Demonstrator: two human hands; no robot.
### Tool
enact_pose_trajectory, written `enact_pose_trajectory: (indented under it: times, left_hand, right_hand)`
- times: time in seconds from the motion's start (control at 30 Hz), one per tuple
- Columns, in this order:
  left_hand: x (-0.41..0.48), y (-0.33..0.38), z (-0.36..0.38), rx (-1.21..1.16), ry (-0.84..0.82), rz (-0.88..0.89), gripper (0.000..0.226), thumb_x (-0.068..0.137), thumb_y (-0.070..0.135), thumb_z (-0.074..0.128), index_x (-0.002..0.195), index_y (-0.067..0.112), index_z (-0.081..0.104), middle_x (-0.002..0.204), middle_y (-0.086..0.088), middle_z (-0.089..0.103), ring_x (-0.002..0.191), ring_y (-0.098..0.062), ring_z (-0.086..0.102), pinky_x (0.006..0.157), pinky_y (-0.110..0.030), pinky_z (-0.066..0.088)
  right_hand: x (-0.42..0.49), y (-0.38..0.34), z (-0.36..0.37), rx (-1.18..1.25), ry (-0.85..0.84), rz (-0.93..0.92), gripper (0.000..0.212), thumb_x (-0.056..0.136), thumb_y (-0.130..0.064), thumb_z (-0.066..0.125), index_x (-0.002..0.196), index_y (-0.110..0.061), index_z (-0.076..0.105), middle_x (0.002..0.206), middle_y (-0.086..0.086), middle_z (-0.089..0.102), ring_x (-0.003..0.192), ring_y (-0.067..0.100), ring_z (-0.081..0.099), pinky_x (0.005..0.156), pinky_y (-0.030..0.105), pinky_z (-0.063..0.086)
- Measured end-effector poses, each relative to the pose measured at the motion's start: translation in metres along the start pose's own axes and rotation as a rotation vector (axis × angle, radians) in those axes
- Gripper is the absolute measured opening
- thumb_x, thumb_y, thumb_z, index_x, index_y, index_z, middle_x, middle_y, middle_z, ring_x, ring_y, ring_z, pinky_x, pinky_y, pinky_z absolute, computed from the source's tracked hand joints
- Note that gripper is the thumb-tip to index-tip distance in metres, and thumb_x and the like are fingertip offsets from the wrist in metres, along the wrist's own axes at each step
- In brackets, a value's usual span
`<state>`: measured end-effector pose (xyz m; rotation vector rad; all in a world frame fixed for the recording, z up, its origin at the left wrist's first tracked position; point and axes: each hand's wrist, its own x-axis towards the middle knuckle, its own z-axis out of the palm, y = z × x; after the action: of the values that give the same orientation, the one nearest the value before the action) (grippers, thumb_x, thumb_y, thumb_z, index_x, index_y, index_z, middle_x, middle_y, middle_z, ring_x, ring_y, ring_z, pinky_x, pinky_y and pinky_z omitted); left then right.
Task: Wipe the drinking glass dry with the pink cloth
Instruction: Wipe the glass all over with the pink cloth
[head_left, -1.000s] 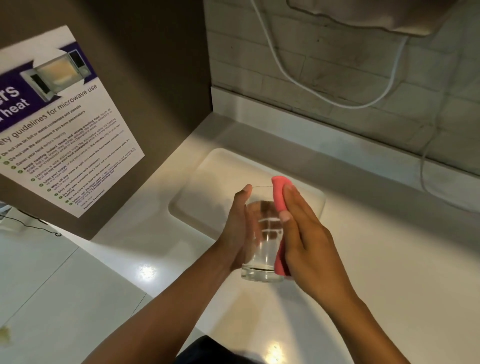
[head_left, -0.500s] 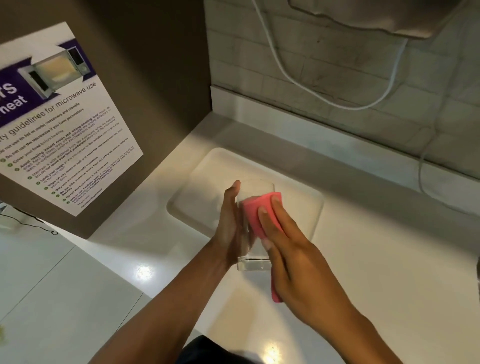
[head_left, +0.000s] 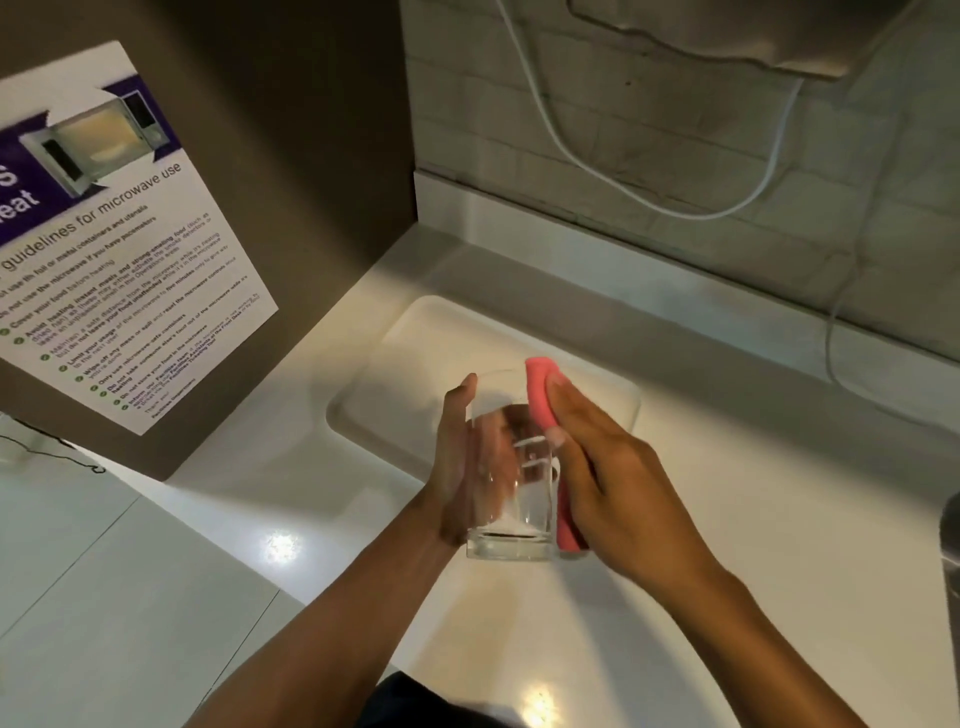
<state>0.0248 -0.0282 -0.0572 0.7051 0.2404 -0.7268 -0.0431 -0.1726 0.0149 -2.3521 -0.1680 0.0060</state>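
Observation:
A clear drinking glass (head_left: 511, 499) is held upright above the white counter, in the middle of the head view. My left hand (head_left: 460, 467) wraps its left side, fingers seen through the glass. My right hand (head_left: 618, 483) presses the pink cloth (head_left: 540, 395) flat against the glass's right side. The cloth runs from above the rim down to the base, where its lower end (head_left: 567, 525) shows under my palm. The rest of the cloth is hidden by my right hand.
A white tray (head_left: 415, 364) lies on the counter (head_left: 727, 519) just behind the glass. A brown cabinet side with a microwave guidelines poster (head_left: 119, 249) stands at left. A white cable (head_left: 597, 171) hangs on the tiled wall behind. A dark object (head_left: 950, 551) shows at the right edge.
My right hand slid the pink cloth from the front of the glass back around to its right side and up past the rim. The glass turned slightly in my left hand.

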Motion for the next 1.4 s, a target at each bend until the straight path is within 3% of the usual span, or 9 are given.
enact_pose_trajectory:
  times: [0.17, 0.33, 0.47, 0.57, 0.73, 0.87, 1.07, 1.17, 1.4]
  left_hand:
    - [0.003, 0.009, -0.003, -0.095, -0.111, 0.022, 0.079, 0.093, 0.072, 0.037, 0.121, 0.006, 0.067, 0.105, -0.018, 0.070, 0.097, -0.032, 0.069, 0.092, -0.046, 0.056]
    - [0.004, -0.001, -0.005, -0.057, -0.114, 0.018, 0.079, 0.095, 0.069, 0.042, 0.129, 0.002, 0.064, 0.120, -0.022, 0.064, 0.114, -0.038, 0.057, 0.110, -0.055, 0.036]
    - [0.008, 0.006, -0.004, -0.064, -0.100, 0.036, 0.075, 0.091, 0.070, 0.045, 0.116, 0.006, 0.073, 0.109, -0.018, 0.069, 0.101, -0.032, 0.068, 0.098, -0.046, 0.050]
    - [0.013, 0.017, -0.010, -0.054, -0.046, 0.077, 0.077, 0.093, 0.072, 0.042, 0.103, 0.005, 0.078, 0.101, -0.018, 0.071, 0.093, -0.032, 0.070, 0.094, -0.046, 0.051]
    - [0.009, -0.002, -0.010, -0.014, -0.076, 0.033, 0.082, 0.093, 0.072, 0.040, 0.128, 0.002, 0.065, 0.118, -0.020, 0.066, 0.110, -0.036, 0.061, 0.108, -0.053, 0.035]
    - [0.012, 0.012, -0.007, -0.083, -0.112, 0.052, 0.071, 0.095, 0.070, 0.036, 0.114, 0.010, 0.067, 0.104, -0.014, 0.065, 0.097, -0.028, 0.065, 0.089, -0.042, 0.056]
    - [0.013, 0.004, -0.008, -0.008, -0.117, 0.029, 0.079, 0.096, 0.070, 0.035, 0.120, 0.005, 0.072, 0.112, -0.018, 0.071, 0.106, -0.034, 0.066, 0.097, -0.048, 0.047]
    - [0.014, 0.003, -0.003, -0.035, -0.105, 0.013, 0.077, 0.096, 0.071, 0.034, 0.118, 0.006, 0.069, 0.111, -0.018, 0.069, 0.104, -0.033, 0.066, 0.094, -0.048, 0.049]
    - [0.016, 0.008, -0.003, -0.014, -0.079, 0.035, 0.078, 0.095, 0.072, 0.036, 0.105, 0.006, 0.077, 0.101, -0.016, 0.074, 0.096, -0.032, 0.069, 0.098, -0.047, 0.050]
  right_hand:
    - [-0.015, -0.005, 0.013, -0.102, -0.068, -0.061, 0.058, 0.104, -0.042, 0.034, 0.154, -0.051, 0.007, 0.163, -0.023, 0.011, 0.137, -0.001, 0.028, 0.110, 0.011, 0.025]
    - [-0.001, 0.004, 0.004, 0.101, -0.023, 0.081, 0.051, 0.101, -0.052, 0.032, 0.151, -0.055, 0.020, 0.155, -0.029, 0.031, 0.137, -0.001, 0.039, 0.106, 0.006, 0.025]
    - [0.002, -0.002, 0.011, 0.046, -0.022, 0.050, 0.055, 0.100, -0.053, 0.032, 0.152, -0.053, 0.015, 0.159, -0.028, 0.020, 0.131, -0.012, 0.028, 0.081, -0.014, 0.023]
    - [-0.015, 0.001, 0.021, 0.016, -0.046, 0.016, 0.051, 0.100, -0.057, 0.030, 0.148, -0.061, 0.012, 0.152, -0.041, 0.012, 0.132, -0.022, 0.018, 0.089, -0.012, 0.011]
    - [0.011, 0.006, 0.011, 0.098, 0.026, 0.160, 0.050, 0.101, -0.055, 0.033, 0.151, -0.048, 0.030, 0.148, -0.032, 0.031, 0.137, 0.006, 0.043, 0.103, 0.011, 0.028]
    - [-0.006, -0.002, 0.019, -0.011, -0.002, 0.045, 0.051, 0.102, -0.055, 0.030, 0.152, -0.050, 0.022, 0.157, -0.028, 0.021, 0.138, -0.009, 0.021, 0.097, -0.008, 0.007]
    - [0.002, 0.006, 0.010, 0.091, 0.018, 0.163, 0.053, 0.100, -0.056, 0.033, 0.152, -0.046, 0.029, 0.153, -0.031, 0.028, 0.136, 0.001, 0.040, 0.106, 0.009, 0.029]
    - [0.001, 0.000, 0.010, 0.050, 0.059, 0.121, 0.054, 0.100, -0.054, 0.033, 0.153, -0.045, 0.028, 0.153, -0.031, 0.025, 0.133, -0.011, 0.027, 0.095, -0.009, 0.013]
    - [0.000, 0.004, 0.014, 0.070, 0.038, 0.150, 0.051, 0.103, -0.049, 0.035, 0.153, -0.044, 0.027, 0.152, -0.030, 0.028, 0.137, 0.003, 0.038, 0.091, -0.010, 0.017]
